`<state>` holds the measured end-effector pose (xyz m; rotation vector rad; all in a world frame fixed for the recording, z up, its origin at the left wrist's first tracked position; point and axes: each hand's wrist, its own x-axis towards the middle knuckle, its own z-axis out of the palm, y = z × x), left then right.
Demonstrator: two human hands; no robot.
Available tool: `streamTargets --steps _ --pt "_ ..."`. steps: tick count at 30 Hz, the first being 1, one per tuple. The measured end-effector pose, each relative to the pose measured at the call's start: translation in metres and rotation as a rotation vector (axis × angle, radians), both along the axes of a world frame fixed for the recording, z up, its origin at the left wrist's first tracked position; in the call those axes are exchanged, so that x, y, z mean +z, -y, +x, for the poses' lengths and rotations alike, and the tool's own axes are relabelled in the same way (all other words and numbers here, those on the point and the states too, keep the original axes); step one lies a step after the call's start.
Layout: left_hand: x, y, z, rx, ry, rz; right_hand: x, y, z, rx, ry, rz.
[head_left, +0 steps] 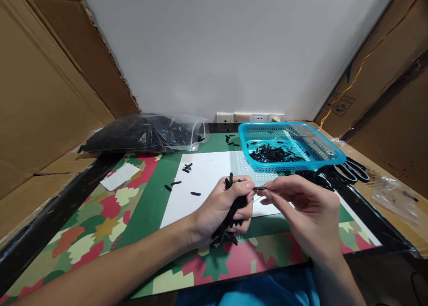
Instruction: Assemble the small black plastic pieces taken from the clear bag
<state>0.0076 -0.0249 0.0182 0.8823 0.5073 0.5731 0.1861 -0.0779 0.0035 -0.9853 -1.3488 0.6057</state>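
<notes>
Head view: right hand (301, 208) fingers (267, 191) pinch one black stick (259, 188), lying crosswise, apparently touching the left hand (224, 208), whose fingers are curled around a bundle of sticks (230, 217) just beside.

You have two hands in view, your left hand (222, 208) and right hand (301, 212), one blue basket (321, 156), one clear bag (147, 133) of black pieces, one pair of scissors (351, 170), one white sheet (207, 181), one paper scrap (119, 176), and four wall sockets (249, 117).
</notes>
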Motion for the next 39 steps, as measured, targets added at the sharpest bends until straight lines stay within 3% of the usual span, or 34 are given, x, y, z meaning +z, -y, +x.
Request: streamTargets --steps 11,24,29,33,39 --pt "-0.002 0.000 -0.001 -0.016 0.002 0.012 -0.012 -0.001 0.002 -0.089 0.267 0.211" --pt "-0.002 0.001 -0.001 -0.047 -0.032 0.039 -0.009 -0.003 0.001 -0.096 0.496 0.188" --pt "-0.001 0.001 0.000 -0.045 -0.034 0.036 -0.012 -0.002 0.002 -0.054 0.453 0.157" --pt "0.001 0.000 0.001 -0.004 -0.029 0.029 -0.013 -0.001 0.002 -0.017 0.297 0.106" --pt "0.004 0.000 0.001 0.015 -0.040 0.008 -0.008 0.000 0.002 -0.087 0.103 0.128"
